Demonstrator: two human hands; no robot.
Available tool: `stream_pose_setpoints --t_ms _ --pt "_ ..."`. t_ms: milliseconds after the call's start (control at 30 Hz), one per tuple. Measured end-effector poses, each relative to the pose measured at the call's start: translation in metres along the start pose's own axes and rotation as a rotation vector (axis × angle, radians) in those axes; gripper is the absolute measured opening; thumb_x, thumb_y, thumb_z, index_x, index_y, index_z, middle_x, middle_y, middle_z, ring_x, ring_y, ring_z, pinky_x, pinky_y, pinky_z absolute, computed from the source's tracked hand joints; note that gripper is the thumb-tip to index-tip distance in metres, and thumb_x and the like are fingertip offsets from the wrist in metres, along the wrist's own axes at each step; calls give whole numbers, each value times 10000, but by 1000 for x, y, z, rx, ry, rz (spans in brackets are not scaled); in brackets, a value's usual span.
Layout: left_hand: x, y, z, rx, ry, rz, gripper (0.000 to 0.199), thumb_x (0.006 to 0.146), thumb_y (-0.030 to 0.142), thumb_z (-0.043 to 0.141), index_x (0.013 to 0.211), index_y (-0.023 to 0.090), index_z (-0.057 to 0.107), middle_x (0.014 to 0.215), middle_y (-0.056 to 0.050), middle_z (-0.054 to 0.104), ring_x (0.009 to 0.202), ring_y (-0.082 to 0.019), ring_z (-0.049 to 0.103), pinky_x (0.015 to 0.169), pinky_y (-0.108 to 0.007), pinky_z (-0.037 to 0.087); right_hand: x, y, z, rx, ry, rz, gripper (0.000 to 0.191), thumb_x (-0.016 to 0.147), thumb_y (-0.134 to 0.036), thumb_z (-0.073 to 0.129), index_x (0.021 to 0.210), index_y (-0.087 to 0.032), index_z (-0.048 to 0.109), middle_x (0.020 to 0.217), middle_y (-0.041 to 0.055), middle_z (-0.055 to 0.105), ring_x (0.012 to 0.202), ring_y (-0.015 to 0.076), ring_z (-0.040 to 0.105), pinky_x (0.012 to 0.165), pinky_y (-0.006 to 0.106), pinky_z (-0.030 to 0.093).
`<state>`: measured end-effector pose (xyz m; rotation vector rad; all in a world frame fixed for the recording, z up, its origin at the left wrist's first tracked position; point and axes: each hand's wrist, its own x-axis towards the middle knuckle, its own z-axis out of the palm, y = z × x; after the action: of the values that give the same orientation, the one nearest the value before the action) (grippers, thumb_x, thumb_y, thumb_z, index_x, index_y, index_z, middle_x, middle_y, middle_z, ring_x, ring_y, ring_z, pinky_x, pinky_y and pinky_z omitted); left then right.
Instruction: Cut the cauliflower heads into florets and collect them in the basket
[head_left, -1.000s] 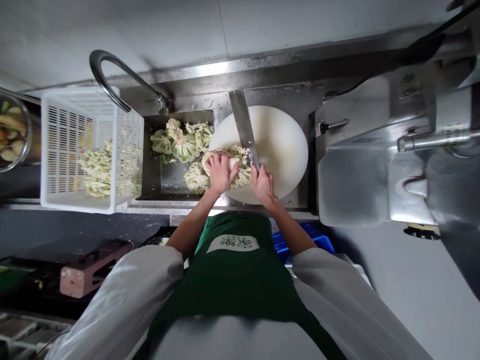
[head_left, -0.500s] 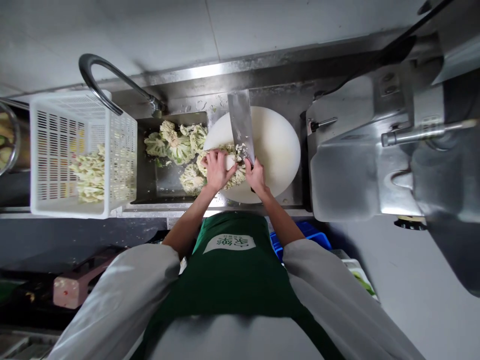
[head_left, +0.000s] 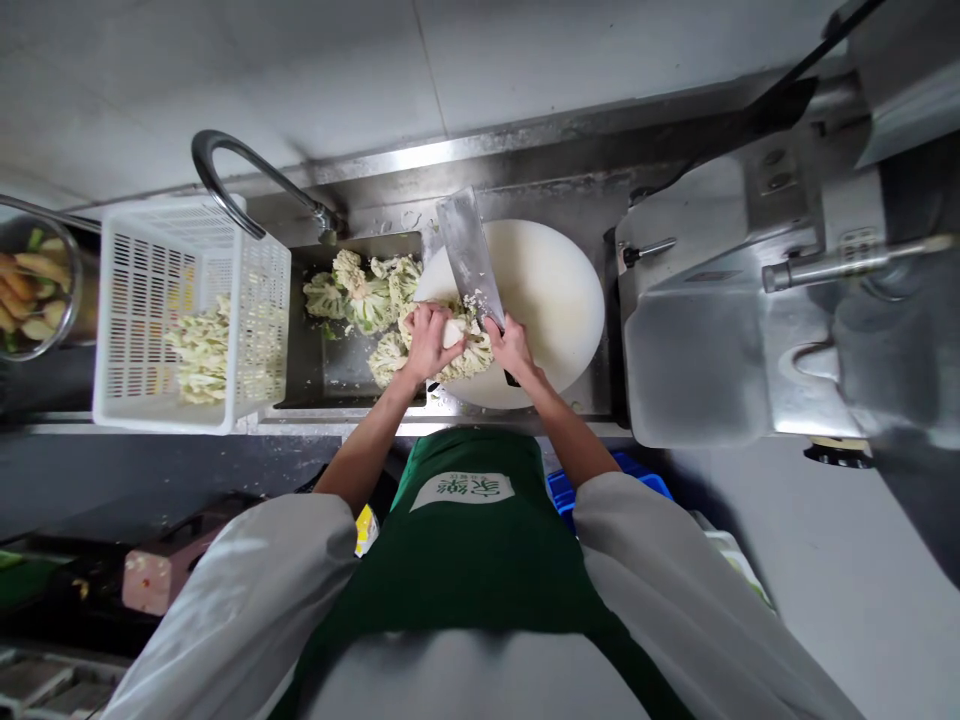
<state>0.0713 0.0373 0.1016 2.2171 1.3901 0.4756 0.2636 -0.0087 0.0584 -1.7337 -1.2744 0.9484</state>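
Note:
My left hand [head_left: 429,342] is closed around a cauliflower [head_left: 474,358] at the left part of the round white cutting board [head_left: 559,300]. The vegetable's pale stem shows beside my fingers. In my right hand [head_left: 513,348] is a cleaver [head_left: 472,250], its wide blade pointing away from me and tilted left. The blade's near end is close to the cauliflower, and whether it touches cannot be made out. White crumbs cling to the blade. More cauliflower heads [head_left: 369,302] lie left of the board, in the sink.
A white perforated basket [head_left: 165,412] holding cut florets [head_left: 201,350] stands left of the sink [head_left: 341,385]. A curved faucet [head_left: 255,165] arches above its edge. On the right is a metal slicing machine [head_left: 694,365]. A pot of vegetables [head_left: 37,290] stands far left.
The cleaver's far end has swung left, so the blade is more slanted. My left hand still grips the cauliflower. The whole view has shifted slightly, showing more of the pot.

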Motion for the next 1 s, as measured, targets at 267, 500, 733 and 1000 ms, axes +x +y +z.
stream_pose_setpoints --t_ms 267,500,733,1000 --pt "-13 17 13 37 224 -236 681 828 777 606 1141 174 563 1236 -201 517 1260 -410 435 1085 -549 293 -48 -21 -9 35 340 132 482 1016 -625 352 1011 -203 585 791 93 653 794 247 661 689 324 486" --pt "-4 33 19 29 219 -279 616 893 740 529 1119 167 556 1237 -217 497 1294 -424 407 1100 -575 286 -83 -27 11 6 267 207 427 1026 -569 333 994 -212 566 730 80 639 710 242 639 655 324 463" --pt "0 36 23 21 233 -298 553 923 685 527 1140 177 550 1237 -202 506 1298 -422 400 1124 -605 256 -78 -14 34 41 237 278 424 1030 -559 338 1046 -201 566 774 92 660 740 249 652 692 344 480" --pt "4 46 7 172 112 -295 647 929 699 495 1240 135 540 1294 -238 504 1295 -454 423 1107 -619 271 -48 1 49 110 258 257 430 1027 -545 404 1023 -171 616 853 127 694 867 279 693 792 398 532"
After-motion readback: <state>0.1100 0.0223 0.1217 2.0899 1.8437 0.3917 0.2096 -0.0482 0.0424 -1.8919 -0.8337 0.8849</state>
